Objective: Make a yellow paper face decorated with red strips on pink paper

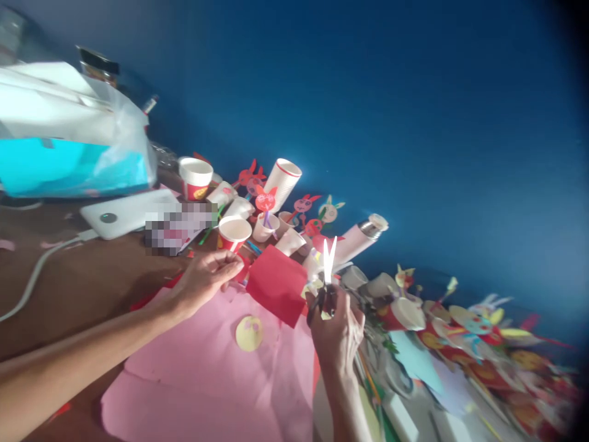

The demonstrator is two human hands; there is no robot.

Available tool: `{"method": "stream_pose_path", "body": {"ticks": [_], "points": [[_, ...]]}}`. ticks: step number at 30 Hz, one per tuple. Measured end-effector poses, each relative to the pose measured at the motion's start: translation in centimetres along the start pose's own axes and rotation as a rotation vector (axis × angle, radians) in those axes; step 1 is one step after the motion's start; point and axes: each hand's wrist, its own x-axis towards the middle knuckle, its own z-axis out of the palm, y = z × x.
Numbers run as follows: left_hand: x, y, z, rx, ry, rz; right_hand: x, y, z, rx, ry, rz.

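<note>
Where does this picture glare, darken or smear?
In the head view, the scissors glare white at the blades; a shadow crosses part of the pink sheet; paper crafts at far right smear with blur; the upper right corner goes black.

so both forearms are bare here. the left arm (pixel 96 356) comes in from the lower left edge and stretches up on a long diagonal, and the left wrist (pixel 177 302) looks pretty much straight. the left hand (pixel 214 273) has its thumb side turned up, with thumb and index tips brought together in a pinch and the other fingers tucked underneath, mostly hidden. the right arm (pixel 346 402) is way shorter in view, rising steeply from the bottom edge. the right hand (pixel 339 328) is balled into a grip, fingers curled in, back of it facing the camera. hands are well apart, left one sitting a bit higher.
</note>
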Motion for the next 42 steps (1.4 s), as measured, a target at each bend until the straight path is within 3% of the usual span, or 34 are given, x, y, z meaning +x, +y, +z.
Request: {"method": "stream_pose_path", "body": {"ticks": [5,13,19,30,35,42], "points": [[-0.1,-1.5,0.8,-0.047,-0.057,-0.023,0.8,-0.9,-1.2,0.128,0.078,-0.024],[-0.4,-2.6,1.1,0.04,-0.073,-0.011,0.5,-8.0,0.1,1.006,-0.396,0.347],[-0.3,-2.4,1.0,0.052,-0.06,0.042,-0.2,-9.1,1.7,1.317,-0.455,0.589],[-0.6,-2.0,1.2,0.016,-0.015,-0.014,-0.9,-10.3,2.0,1.443,-0.488,0.694],[-1.0,-1.7,1.5,-0.042,-0.055,-0.02,-1.6,-9.9,2.2,1.343,-0.414,0.637],[-1.2,-1.9,1.4,-0.183,-0.06,-0.012,-1.6,-10.0,1.2,1.237,-0.482,0.639]]}}
